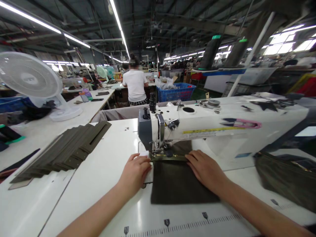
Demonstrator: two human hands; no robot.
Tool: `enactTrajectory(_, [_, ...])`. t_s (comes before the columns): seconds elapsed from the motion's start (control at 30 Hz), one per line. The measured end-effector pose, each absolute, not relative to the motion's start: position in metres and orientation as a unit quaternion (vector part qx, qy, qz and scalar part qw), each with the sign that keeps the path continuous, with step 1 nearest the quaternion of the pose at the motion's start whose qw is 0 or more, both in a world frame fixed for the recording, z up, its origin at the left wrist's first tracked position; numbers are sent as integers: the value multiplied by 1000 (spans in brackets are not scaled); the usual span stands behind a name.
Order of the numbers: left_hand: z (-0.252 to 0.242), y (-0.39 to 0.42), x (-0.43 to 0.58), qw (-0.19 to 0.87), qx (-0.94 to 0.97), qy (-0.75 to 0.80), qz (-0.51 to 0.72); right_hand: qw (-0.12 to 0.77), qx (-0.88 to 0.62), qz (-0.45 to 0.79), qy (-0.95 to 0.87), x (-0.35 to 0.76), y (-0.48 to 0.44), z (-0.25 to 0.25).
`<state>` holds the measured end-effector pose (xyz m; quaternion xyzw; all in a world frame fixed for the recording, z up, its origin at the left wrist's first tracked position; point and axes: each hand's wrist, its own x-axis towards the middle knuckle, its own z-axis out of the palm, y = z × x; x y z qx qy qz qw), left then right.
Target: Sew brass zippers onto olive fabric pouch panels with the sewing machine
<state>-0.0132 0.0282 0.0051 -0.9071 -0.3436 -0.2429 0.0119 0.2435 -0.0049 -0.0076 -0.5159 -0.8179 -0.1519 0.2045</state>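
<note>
A dark olive fabric piece (pixel 181 184) lies flat on the white machine bed, its far edge under the needle area of a white sewing machine (pixel 197 121). Along that edge runs a folded strip (pixel 170 158) with a brass-coloured zipper (pixel 176 155) beside it. My left hand (pixel 137 169) is closed at the strip's left end, close to the presser foot; its thumb side is partly hidden. On the other side, my right hand (pixel 204 169) has its fingertips closed on the strip's right end, the palm resting over the fabric. The needle tip is too small to make out.
Overlapping olive fabric pieces (pixel 61 149) are stacked on the table at left, near a white fan (pixel 32 79). Pink-handled thread snips (pixel 243 123) sit on the machine arm. More fabric (pixel 283 177) lies at right. A person (pixel 135 85) works ahead, beside a blue crate (pixel 176 93).
</note>
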Motion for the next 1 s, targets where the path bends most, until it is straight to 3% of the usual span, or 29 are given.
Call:
enactTrajectory(0.23, [25, -27, -17, -50, -920, -294, -252, 178, -516, 154, -824, 187, -77, 31])
enactTrajectory(0.5, [24, -10, -10, -106, -895, -283, -328, 237, -570, 234, -751, 185, -64, 53])
enactTrajectory(0.7, [27, -6, -2, -76, -907, -224, -349, 274, -545, 194, -768, 183, -67, 57])
enactTrajectory(0.83, [34, 4, -5, -75, -898, -234, -366, 289, -486, 27, -824, 189, -75, 45])
enactTrajectory(1.0, [47, 14, -7, -85, -890, -262, -364, 221, -471, -99, -849, 217, -71, 37])
